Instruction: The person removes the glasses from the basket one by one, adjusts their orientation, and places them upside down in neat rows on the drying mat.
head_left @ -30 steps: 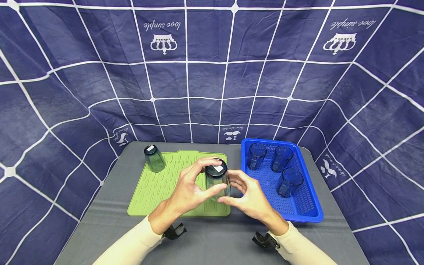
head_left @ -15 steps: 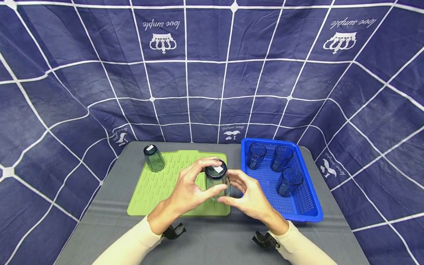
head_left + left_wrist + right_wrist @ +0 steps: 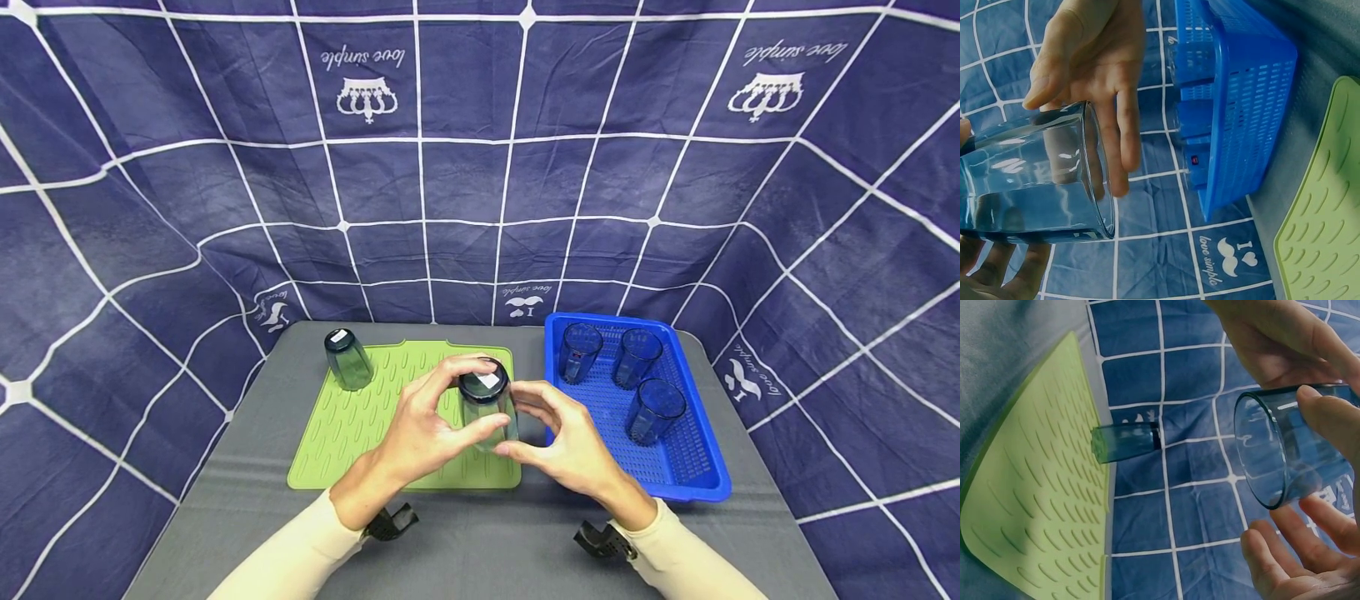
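Note:
In the head view an upside-down, smoky blue-green drinking glass with a white label on its base is raised above the green mat's right part. My left hand grips it from the left, fingers over the base end and thumb across the side. From the right, my right hand curves round the lower side, thumb near the rim and fingers behind. The right wrist view has my right thumb against the glass, with the fingers below. In the left wrist view the glass's open rim faces the right hand's fingers.
The green drying mat lies on the grey table. One upside-down glass stands at its back left corner. To the right sits a blue plastic basket with three blue glasses. A blue gridded cloth surrounds the table.
The glass and my left hand have shifted slightly left. My right hand has hardly moved. The basket, mat and other glasses stay put.

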Demonstrator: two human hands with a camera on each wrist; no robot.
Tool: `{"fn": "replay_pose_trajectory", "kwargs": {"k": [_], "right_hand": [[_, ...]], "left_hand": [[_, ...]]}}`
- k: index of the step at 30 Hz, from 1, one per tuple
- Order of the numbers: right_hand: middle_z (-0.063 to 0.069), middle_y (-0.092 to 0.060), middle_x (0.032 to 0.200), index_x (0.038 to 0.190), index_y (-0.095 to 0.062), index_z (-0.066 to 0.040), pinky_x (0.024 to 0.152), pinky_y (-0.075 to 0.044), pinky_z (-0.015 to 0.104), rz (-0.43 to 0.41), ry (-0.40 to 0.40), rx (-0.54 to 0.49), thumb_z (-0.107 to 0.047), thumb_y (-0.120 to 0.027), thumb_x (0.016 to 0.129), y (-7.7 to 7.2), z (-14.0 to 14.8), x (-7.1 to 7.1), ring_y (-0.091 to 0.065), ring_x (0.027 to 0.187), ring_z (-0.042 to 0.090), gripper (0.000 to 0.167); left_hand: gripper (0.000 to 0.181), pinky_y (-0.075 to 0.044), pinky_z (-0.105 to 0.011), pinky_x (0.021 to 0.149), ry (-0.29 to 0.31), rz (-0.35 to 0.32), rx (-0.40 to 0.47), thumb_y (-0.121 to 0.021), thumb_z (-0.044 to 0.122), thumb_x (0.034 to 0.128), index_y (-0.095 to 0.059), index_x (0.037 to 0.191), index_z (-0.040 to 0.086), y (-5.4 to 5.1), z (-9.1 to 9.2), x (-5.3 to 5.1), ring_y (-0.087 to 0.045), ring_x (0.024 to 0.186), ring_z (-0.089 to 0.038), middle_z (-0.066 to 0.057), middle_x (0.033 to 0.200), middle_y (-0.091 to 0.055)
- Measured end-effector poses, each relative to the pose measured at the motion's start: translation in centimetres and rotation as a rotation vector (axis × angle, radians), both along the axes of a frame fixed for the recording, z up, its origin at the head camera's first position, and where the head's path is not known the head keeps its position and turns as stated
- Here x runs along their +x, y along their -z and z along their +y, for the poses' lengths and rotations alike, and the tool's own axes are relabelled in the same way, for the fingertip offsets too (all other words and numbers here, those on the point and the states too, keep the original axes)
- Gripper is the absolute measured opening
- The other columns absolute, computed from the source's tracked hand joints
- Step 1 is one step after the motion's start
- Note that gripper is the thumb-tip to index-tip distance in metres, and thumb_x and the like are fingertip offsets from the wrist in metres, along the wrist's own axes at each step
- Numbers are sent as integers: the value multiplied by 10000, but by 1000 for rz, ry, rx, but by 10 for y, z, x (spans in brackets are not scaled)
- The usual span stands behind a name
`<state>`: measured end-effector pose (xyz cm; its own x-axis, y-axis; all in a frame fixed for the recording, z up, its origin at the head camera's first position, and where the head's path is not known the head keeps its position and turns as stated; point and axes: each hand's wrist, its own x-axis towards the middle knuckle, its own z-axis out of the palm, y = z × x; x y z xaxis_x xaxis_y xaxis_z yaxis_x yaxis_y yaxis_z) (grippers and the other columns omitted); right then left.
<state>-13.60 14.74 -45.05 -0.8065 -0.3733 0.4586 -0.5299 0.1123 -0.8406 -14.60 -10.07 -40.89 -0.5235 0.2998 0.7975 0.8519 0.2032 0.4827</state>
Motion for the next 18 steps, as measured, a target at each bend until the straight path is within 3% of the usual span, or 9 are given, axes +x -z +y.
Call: {"fn": "replay_pose_trajectory", "kwargs": {"k": [7,14,18], "right_hand": [[150,-748,1524,1525,-699,-57,1255,-592,419,45,8,12,6,-1027,857,1,5,-4,-727,1442,158,747],[148,-755,1502,1510,-713,-60,1256,-595,385,77,36,25,-16,-1026,869,1,8,-6,-706,1460,143,714],[135,-760,1496,1505,-717,-49,1245,-603,363,99,62,41,-21,-1028,865,0,10,-7,-723,1446,204,712]], "left_hand": [[627,-659,-213,1039,-20,-33,6,-1063,102,841,-738,1377,74,3,-3,-3,-836,1188,-210,-108,1359,-833],[648,-652,-201,1031,-72,-72,-1,-1073,91,813,-749,1375,93,5,-7,-3,-832,1182,-184,-81,1352,-840],[649,-644,-189,1020,-104,-85,-10,-1076,106,811,-753,1373,108,6,-9,-4,-828,1195,-179,-63,1353,-843]]}}
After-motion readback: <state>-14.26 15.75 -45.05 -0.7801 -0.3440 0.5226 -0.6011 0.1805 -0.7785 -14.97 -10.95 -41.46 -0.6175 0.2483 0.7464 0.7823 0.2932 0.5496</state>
